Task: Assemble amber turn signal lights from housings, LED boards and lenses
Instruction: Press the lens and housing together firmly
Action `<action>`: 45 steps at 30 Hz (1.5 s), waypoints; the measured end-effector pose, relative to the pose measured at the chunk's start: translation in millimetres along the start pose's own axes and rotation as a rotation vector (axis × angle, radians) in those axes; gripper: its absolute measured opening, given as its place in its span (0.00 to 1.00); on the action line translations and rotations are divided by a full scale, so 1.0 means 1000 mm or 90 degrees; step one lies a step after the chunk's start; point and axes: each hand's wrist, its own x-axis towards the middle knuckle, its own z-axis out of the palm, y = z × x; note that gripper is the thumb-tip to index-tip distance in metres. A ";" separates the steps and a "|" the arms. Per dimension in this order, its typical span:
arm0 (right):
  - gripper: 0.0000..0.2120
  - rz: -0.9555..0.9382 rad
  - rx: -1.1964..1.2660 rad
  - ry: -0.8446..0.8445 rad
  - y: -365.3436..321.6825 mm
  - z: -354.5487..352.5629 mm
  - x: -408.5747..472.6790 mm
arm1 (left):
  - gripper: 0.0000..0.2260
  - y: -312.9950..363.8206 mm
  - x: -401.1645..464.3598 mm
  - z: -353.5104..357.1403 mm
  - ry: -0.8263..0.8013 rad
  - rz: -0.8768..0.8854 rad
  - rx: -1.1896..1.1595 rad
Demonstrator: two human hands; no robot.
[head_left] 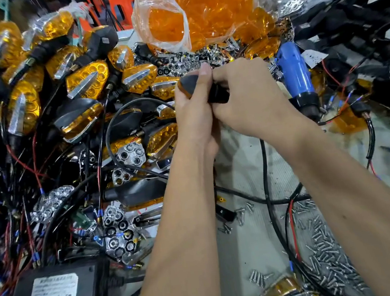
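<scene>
Hands meet in the middle of the table, both on one turn signal light (190,85). The left hand (195,118) has its fingers curled round the front of the light, with the thumb pressed on the black housing where a thin amber edge shows. The right hand (251,97) grips the black stem end, fingers wrapped tight. It looks like the lens is being pushed shut onto the housing, but the joint is hidden by the fingers, so I cannot tell if it has clicked in.

Lots of work looks done. A big pile of finished lights (65,89) sits on the left and far left, amber faces up. Lots is left too. A bag of amber lenses (198,13) at the far side is full, shiny reflector pieces (118,232) lie loose near the left, and a heap of screws (328,261) waits near the right. A blue screwdriver (296,77) lies just right of the hands, so screwing is likely the next job.

Room is tight. Wires (269,188) loop under the arms and could snag. The power box (57,292) sits near left. The best bare spot is the grey cloth (242,166) just under the hands.
</scene>
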 end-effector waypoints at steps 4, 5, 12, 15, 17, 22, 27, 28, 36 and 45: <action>0.10 0.043 0.332 -0.119 0.009 -0.011 -0.004 | 0.05 0.011 0.004 -0.010 -0.017 -0.018 -0.103; 0.06 0.097 0.414 -0.098 0.013 -0.011 -0.003 | 0.06 0.013 0.004 -0.013 -0.033 -0.029 -0.122; 0.24 0.350 0.497 0.057 0.008 0.008 0.005 | 0.03 0.014 -0.011 -0.003 -0.247 0.009 0.046; 0.25 0.391 0.518 0.124 0.008 0.009 0.007 | 0.04 0.010 -0.013 0.007 -0.260 0.039 0.131; 0.21 0.419 0.549 0.132 0.008 0.006 0.007 | 0.07 0.007 -0.014 0.009 -0.240 0.085 0.190; 0.22 0.421 0.553 -0.026 0.011 0.006 0.003 | 0.27 0.010 -0.010 0.010 -0.100 0.230 0.201; 0.21 0.385 0.555 -0.130 0.007 0.002 -0.004 | 0.36 0.016 -0.004 0.000 -0.060 0.113 0.073; 0.21 0.375 0.565 -0.131 0.007 0.004 -0.004 | 0.36 0.013 -0.003 0.001 -0.048 0.121 0.077; 0.15 0.368 0.454 -0.071 0.002 0.020 0.002 | 0.36 0.004 0.000 0.005 -0.026 0.140 0.076; 0.16 0.290 0.361 0.000 -0.010 0.027 -0.004 | 0.35 0.005 0.004 0.001 0.017 0.107 0.035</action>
